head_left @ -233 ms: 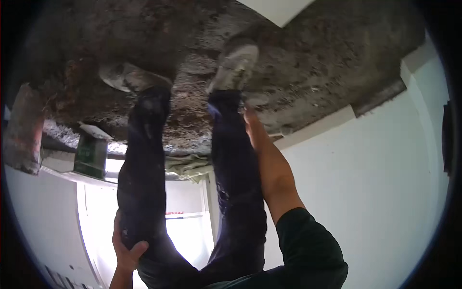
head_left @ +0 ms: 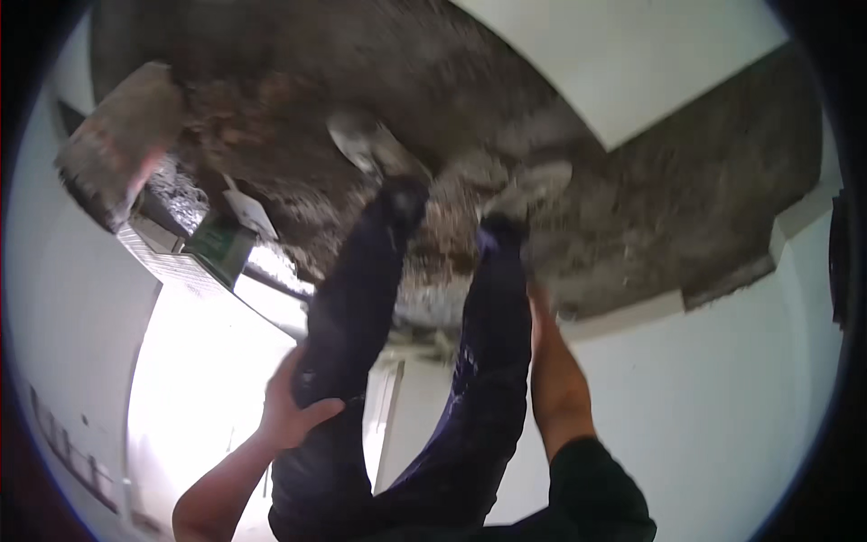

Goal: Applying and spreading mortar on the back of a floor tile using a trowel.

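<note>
Navy trousers [head_left: 492, 348], stooped posture: left hand [head_left: 293, 415] at 7 o'clock, right hand [head_left: 539, 309] near 4 o'clock.
Left hand is clasped round the left trouser leg [head_left: 348, 294], thumb inward; right hand lies beside the right trouser leg [head_left: 497, 312], fingers hidden, so grip cannot be told. Shoes [head_left: 537, 183] at 11 and 1 o'clock on rough floor [head_left: 650, 217]; green container [head_left: 217, 246] at 9. Judgement: best done with left palm pressed firmly, weight shared evenly, right wrist clear of the leg.
</note>
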A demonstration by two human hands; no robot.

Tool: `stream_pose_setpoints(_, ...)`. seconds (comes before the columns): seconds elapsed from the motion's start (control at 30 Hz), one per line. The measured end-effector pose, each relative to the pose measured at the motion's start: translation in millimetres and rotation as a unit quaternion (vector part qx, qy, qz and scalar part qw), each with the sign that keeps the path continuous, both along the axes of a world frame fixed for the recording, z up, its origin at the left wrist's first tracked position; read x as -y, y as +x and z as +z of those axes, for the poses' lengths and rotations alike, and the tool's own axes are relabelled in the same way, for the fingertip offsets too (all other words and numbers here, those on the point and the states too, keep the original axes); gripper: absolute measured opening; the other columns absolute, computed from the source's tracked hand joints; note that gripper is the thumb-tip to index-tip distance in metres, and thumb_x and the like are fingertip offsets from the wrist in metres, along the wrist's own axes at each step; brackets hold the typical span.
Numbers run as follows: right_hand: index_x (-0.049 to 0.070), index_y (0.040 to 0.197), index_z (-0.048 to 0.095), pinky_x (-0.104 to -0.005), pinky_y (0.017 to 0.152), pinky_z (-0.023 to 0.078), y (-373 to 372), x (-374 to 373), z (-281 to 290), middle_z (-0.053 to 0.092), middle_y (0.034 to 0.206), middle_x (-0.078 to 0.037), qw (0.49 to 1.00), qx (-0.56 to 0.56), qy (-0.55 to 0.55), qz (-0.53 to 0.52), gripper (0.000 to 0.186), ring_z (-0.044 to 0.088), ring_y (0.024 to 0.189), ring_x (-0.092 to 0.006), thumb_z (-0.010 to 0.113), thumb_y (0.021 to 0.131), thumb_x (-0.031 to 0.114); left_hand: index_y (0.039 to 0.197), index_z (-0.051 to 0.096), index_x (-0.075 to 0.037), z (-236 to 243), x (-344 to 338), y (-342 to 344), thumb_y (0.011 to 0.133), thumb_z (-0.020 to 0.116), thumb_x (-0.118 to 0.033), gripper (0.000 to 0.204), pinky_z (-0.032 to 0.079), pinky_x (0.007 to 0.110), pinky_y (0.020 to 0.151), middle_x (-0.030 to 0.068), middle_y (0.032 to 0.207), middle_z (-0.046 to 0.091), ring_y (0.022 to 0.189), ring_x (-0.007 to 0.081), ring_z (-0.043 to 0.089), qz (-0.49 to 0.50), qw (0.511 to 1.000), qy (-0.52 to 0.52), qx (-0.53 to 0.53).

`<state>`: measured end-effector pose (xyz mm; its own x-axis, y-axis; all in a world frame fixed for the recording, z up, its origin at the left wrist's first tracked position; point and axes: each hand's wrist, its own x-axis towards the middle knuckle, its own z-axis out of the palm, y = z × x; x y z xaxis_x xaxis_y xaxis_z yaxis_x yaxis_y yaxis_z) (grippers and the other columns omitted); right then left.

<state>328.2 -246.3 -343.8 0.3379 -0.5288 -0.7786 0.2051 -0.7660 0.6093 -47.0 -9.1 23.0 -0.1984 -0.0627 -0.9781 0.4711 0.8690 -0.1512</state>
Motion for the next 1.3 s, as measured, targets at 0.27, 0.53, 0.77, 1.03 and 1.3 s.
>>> stream_pose_setpoints(0.27,0.001,0.104,0.059,-0.0365,0.046,0.045,80,-119,185,0.055,0.069,-0.005,0.973,0.063,0.185,0.122,0.032,0.052,0.049,-0.0166,0.073,0.083,0.020,0.148,0.037,-0.003,-17,70,3,0.068,0.081,-0.059,0.106,0.040,0.046,0.108,0.0236,0.143,0.047,0.132,0.0394,0.047,0.044,0.992,0.118,0.009)
stream_pose_setpoints(0.53,-0.010,0.129,0.052,-0.0350,0.045,0.045,4,-362,255,0.058,0.071,-0.006,0.762,-0.142,0.360,0.520,0.066,0.054,0.051,-0.0149,0.077,0.084,0.030,0.149,0.039,-0.010,-23,80,-1,0.067,0.075,-0.069,0.107,0.041,0.047,0.107,0.0208,0.146,0.044,0.135,0.0375,0.045,0.190,0.973,0.124,0.037)
stream_pose_setpoints(0.77,0.001,0.098,0.057,-0.0298,0.044,0.037,-289,-487,341,0.052,0.060,-0.001,0.716,-0.333,0.393,0.471,0.033,0.049,0.047,-0.0107,0.070,0.089,0.031,0.143,0.047,-0.007,-14,88,-4,0.073,0.075,-0.060,0.092,0.039,0.044,0.110,0.0223,0.146,0.045,0.135,0.0369,0.045,0.342,0.924,0.170,-0.030)
stream_pose_setpoints(1.03,0.003,0.102,0.057,-0.0265,0.050,0.044,-475,-527,394,0.052,0.066,0.000,0.705,-0.515,0.340,0.349,0.026,0.050,0.051,-0.0107,0.051,0.098,0.028,0.131,0.057,0.001,-13,53,-7,0.091,0.063,-0.047,0.063,0.040,0.042,0.108,0.0200,0.137,0.056,0.129,0.0388,0.050,0.551,0.792,0.247,-0.086)
stream_pose_setpoints(1.3,0.001,0.105,0.057,-0.0263,0.054,0.048,-645,-571,433,0.060,0.079,-0.004,0.576,-0.545,0.252,0.554,0.025,0.059,0.063,-0.0117,0.055,0.098,0.025,0.135,0.053,0.004,-2,1,8,0.097,0.060,-0.036,0.056,0.046,0.034,0.099,0.0185,0.126,0.064,0.113,0.0266,0.063,0.835,0.480,0.227,-0.144)
